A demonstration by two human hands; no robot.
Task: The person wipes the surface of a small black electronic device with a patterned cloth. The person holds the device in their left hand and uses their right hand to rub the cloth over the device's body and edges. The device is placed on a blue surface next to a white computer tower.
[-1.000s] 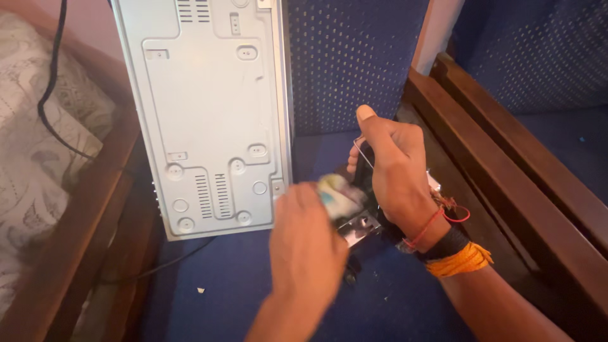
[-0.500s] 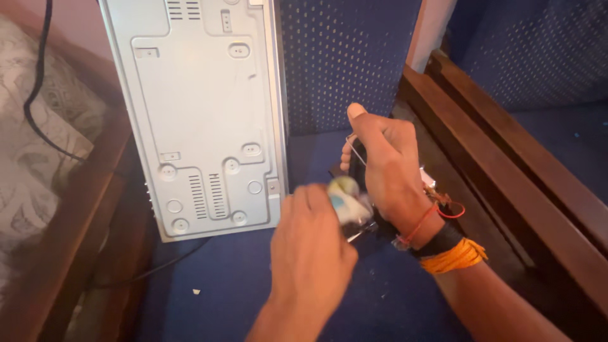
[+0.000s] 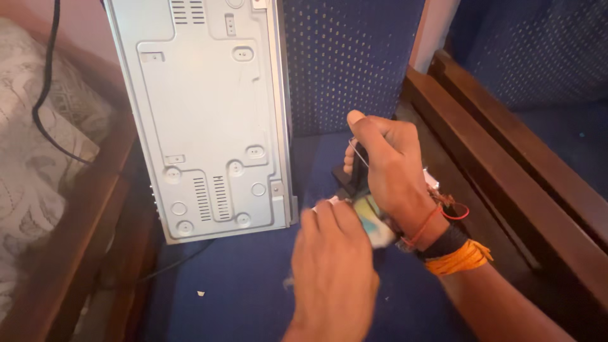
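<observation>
**Two hands on a small dark part beside a grey metal case**

The right hand (image 3: 389,168) is closed around a small dark part (image 3: 350,177), thumb raised at the top, with a thin wire (image 3: 360,154) running across the fingers. The part stands on the blue seat cushion (image 3: 240,285), mostly hidden behind that hand, so its shape cannot be told. The wrist carries red thread, a black band and an orange thread.

The left hand (image 3: 332,266) sits just below and to the left of the right one, fingers curled onto a pale, blurred wad, probably a cloth (image 3: 373,218), pressed against the lower side of the part. The blur hides how tightly it grips.

Left of both hands, a grey metal case (image 3: 202,114) stands upright on the cushion, its vented underside facing the camera. A black cable (image 3: 44,95) hangs further left over a patterned fabric (image 3: 31,164). To the right of the right hand runs a dark wooden armrest (image 3: 506,177).
</observation>
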